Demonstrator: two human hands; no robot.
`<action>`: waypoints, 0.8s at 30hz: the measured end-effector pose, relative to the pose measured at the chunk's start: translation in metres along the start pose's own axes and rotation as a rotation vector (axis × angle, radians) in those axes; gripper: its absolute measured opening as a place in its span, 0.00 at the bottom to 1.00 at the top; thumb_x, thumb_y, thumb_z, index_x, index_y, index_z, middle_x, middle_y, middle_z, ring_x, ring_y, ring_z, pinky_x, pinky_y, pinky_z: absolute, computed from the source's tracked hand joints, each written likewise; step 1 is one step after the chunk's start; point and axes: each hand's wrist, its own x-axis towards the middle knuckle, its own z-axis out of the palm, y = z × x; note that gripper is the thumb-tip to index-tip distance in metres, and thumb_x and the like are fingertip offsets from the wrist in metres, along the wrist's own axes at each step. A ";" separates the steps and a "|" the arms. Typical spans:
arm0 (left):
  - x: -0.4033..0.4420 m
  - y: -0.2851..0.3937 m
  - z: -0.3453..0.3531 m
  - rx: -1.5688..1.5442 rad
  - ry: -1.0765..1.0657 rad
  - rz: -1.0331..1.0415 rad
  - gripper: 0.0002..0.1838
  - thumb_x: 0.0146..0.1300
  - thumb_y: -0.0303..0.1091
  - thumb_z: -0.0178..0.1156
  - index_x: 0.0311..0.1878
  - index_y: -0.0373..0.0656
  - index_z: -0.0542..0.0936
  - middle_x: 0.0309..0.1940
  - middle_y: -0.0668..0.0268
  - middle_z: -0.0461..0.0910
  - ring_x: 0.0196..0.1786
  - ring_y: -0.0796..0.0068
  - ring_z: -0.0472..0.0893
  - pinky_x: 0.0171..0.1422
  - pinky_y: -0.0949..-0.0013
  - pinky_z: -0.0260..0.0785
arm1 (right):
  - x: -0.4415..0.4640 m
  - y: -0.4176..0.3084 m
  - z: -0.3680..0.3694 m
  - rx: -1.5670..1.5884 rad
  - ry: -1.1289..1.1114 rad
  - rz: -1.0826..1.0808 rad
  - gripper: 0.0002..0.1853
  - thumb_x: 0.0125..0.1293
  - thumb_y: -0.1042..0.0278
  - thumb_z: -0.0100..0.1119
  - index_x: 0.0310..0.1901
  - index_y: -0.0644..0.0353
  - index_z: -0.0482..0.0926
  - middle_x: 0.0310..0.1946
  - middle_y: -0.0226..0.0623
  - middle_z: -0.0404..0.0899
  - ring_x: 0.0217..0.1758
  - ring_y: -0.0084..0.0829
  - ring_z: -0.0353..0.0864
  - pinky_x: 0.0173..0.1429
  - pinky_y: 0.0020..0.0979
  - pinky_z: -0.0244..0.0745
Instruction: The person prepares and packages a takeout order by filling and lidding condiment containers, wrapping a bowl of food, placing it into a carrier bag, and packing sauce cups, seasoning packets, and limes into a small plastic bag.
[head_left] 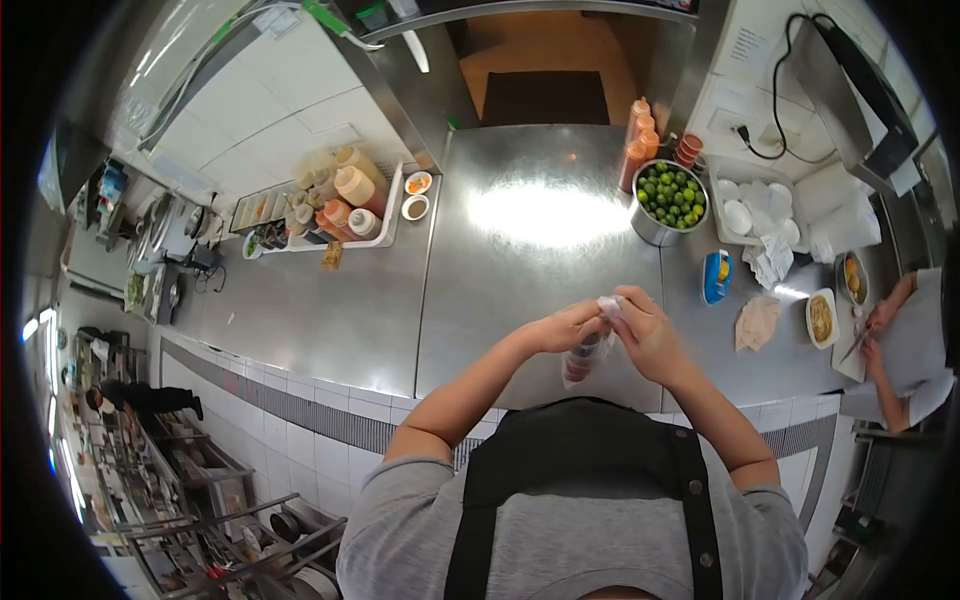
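At the near edge of the steel counter, my left hand and my right hand meet at the gathered top of a clear plastic bag. Both hands have their fingers closed on the bag's neck. The bag hangs below them with dark reddish contents that I cannot make out. To the right of my right hand lie a blue tape dispenser and a crumpled pinkish cloth.
A metal pot of limes and orange squeeze bottles stand at the back right. A white tray of sauce bottles is at the left. On the far right, a co-worker's hands hold a knife above a white board near a noodle container.
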 end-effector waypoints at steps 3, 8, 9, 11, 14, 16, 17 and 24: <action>-0.002 0.001 0.001 0.075 -0.019 0.099 0.16 0.78 0.34 0.46 0.60 0.36 0.75 0.55 0.60 0.74 0.56 0.67 0.74 0.66 0.64 0.66 | -0.006 0.007 0.003 -0.492 0.015 -0.096 0.10 0.71 0.67 0.59 0.46 0.64 0.81 0.44 0.38 0.74 0.40 0.36 0.75 0.47 0.36 0.69; -0.003 0.022 -0.010 0.063 -0.092 0.077 0.15 0.77 0.34 0.48 0.56 0.35 0.77 0.58 0.59 0.74 0.63 0.63 0.71 0.69 0.62 0.63 | -0.013 0.024 0.008 -0.031 0.078 -0.004 0.10 0.71 0.66 0.61 0.38 0.64 0.85 0.45 0.36 0.75 0.42 0.34 0.76 0.52 0.35 0.69; -0.004 0.023 -0.008 0.080 -0.066 0.110 0.14 0.76 0.34 0.49 0.54 0.35 0.78 0.58 0.58 0.74 0.64 0.60 0.70 0.70 0.60 0.62 | -0.016 0.023 0.010 0.164 0.091 0.046 0.11 0.71 0.65 0.61 0.36 0.63 0.86 0.46 0.35 0.75 0.43 0.32 0.76 0.52 0.35 0.70; -0.002 0.034 0.004 0.144 0.026 0.208 0.11 0.74 0.31 0.48 0.48 0.35 0.78 0.54 0.59 0.74 0.64 0.57 0.68 0.70 0.58 0.62 | -0.021 0.017 0.012 0.729 0.055 0.348 0.14 0.73 0.64 0.61 0.33 0.63 0.87 0.47 0.31 0.76 0.43 0.28 0.76 0.55 0.34 0.69; -0.001 0.041 0.012 0.186 0.088 0.228 0.10 0.74 0.29 0.47 0.43 0.36 0.77 0.52 0.59 0.73 0.62 0.57 0.68 0.69 0.60 0.62 | -0.027 0.041 0.016 1.072 0.041 0.262 0.11 0.75 0.65 0.59 0.41 0.64 0.87 0.48 0.27 0.76 0.44 0.24 0.75 0.56 0.34 0.69; 0.000 0.037 0.009 0.194 0.101 0.168 0.11 0.76 0.31 0.47 0.48 0.35 0.78 0.55 0.58 0.73 0.63 0.58 0.68 0.70 0.59 0.60 | -0.022 0.013 0.003 0.952 0.105 0.299 0.08 0.73 0.68 0.59 0.46 0.60 0.85 0.47 0.28 0.77 0.45 0.25 0.77 0.56 0.34 0.69; 0.000 0.035 0.006 0.198 0.110 0.134 0.13 0.77 0.32 0.47 0.51 0.35 0.78 0.56 0.57 0.74 0.64 0.58 0.68 0.71 0.59 0.60 | -0.021 0.004 0.000 0.895 0.133 0.318 0.08 0.73 0.70 0.59 0.48 0.58 0.84 0.47 0.28 0.77 0.45 0.26 0.77 0.56 0.34 0.69; 0.002 0.055 0.008 0.255 0.236 0.223 0.06 0.75 0.30 0.52 0.44 0.38 0.75 0.59 0.58 0.73 0.68 0.56 0.69 0.72 0.58 0.60 | -0.027 0.014 -0.013 -0.251 0.223 0.070 0.06 0.68 0.67 0.62 0.41 0.60 0.79 0.42 0.39 0.69 0.44 0.41 0.73 0.53 0.40 0.67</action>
